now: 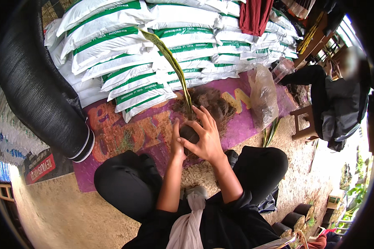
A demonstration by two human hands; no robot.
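Note:
My left hand presses against the left side of a dark, round ball, which looks like packed soil or roots. Curved over its right side is my right hand, fingers slightly spread and thumb across the front. Between them the hands cup the ball low between my knees. A long, yellow-edged green leaf rises just beyond the ball and leans to the far left; where it joins is hidden by my fingers. Past my right hand lies a loose heap of brown fibre.
White-and-green sacks are stacked at the far side. A purple painted sheet covers the ground. A black roll stands at left. Rightward are a clear plastic bag, a seated person, a brown stool and dark pots.

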